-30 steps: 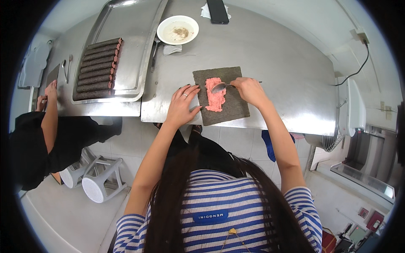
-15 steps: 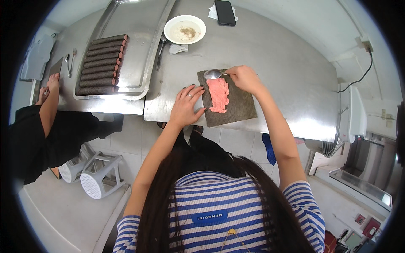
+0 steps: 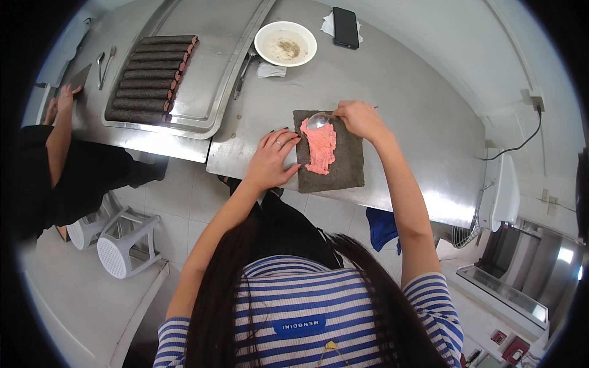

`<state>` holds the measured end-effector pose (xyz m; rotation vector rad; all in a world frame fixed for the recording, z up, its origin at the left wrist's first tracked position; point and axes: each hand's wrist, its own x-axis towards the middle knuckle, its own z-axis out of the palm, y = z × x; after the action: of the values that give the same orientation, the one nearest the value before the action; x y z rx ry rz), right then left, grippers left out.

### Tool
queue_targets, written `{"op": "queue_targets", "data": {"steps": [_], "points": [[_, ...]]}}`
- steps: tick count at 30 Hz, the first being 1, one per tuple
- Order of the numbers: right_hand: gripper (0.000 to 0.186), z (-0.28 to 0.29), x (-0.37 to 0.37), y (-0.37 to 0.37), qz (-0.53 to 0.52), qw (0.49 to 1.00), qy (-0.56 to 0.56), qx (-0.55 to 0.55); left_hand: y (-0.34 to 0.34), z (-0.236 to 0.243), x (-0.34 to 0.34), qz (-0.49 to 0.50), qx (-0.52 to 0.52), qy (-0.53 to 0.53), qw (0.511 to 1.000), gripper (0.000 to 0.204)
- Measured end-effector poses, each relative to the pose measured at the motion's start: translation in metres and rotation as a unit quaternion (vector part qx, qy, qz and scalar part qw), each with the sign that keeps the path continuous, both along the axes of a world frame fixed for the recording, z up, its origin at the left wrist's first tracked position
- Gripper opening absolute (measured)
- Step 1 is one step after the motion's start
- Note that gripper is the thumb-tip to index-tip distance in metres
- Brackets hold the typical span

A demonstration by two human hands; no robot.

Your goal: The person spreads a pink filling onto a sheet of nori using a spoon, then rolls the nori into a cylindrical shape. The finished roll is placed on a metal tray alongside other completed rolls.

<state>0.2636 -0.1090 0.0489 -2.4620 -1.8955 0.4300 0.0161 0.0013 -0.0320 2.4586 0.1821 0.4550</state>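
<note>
A dark seaweed sheet (image 3: pixel 351 161) lies flat at the table's near edge, with a strip of pink paste (image 3: pixel 321 150) along its left part. In my right hand (image 3: pixel 363 119) is the handle of a metal spoon (image 3: pixel 318 121), gripped between closed fingers. The spoon's bowl rests on the far end of the paste. My left hand (image 3: pixel 273 158) lies with fingers spread at the sheet's left edge, fingertips touching it or just beside it. It holds nothing.
Several seaweed rolls with pink filling (image 3: pixel 153 80) lie in a metal tray (image 3: pixel 211 116) at left. Behind are a white bowl of cloudy liquid (image 3: pixel 286 44), a utensil (image 3: pixel 244 75), folded white paper (image 3: pixel 271 70) and a phone (image 3: pixel 345 28). A co-worker's hand (image 3: pixel 65 98) is far left.
The spoon has moved from the sheet's far edge onto the paste, which now reaches wider at its far end. My left hand stays by the sheet. The whole view has shifted slightly.
</note>
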Motion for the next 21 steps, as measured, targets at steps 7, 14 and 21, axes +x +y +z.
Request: {"op": "queue_targets", "data": {"steps": [7, 14, 21], "points": [[0.021, 0.031, -0.005, -0.020, -0.051, 0.994, -0.001, 0.099, 0.001, -0.002, 0.000, 0.006, 0.010, 0.001, 1.000, 0.061], [0.020, 0.016, -0.041, -0.083, 0.017, 0.995, -0.017, 0.100, -0.001, -0.001, 0.001, 0.006, 0.009, -0.004, 1.000, 0.059], [0.019, 0.001, -0.045, -0.052, 0.018, 0.993, -0.041, 0.105, -0.001, 0.001, -0.001, 0.007, 0.012, -0.007, 1.000, 0.057]]}}
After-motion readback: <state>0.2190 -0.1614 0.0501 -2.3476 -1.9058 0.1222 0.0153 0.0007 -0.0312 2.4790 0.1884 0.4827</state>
